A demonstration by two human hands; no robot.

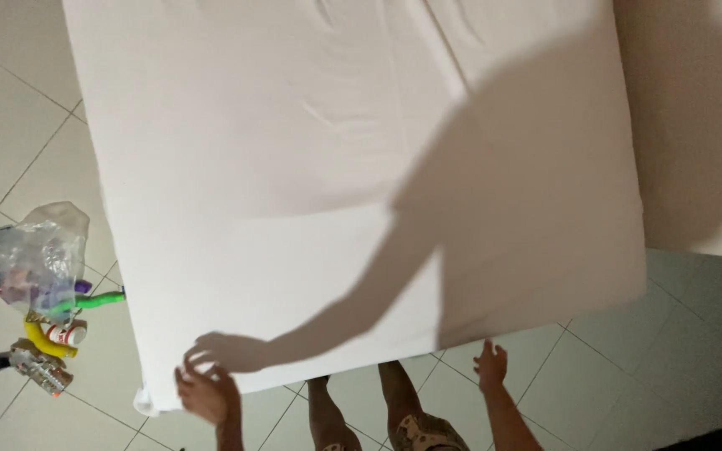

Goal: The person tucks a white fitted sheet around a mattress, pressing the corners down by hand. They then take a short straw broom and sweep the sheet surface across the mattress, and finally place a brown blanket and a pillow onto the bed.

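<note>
Both hands reach forward, low in view, fingers open.

The left hand [207, 392] sits at the near left, palm down, fingers spread and slightly curled, its forearm running down out of view. The right hand [490, 365] is well apart to the right, fingers together and pointing away, wrist straight, the forearm slanting down and right. Between the arms, both bare legs show, standing close together.
</note>
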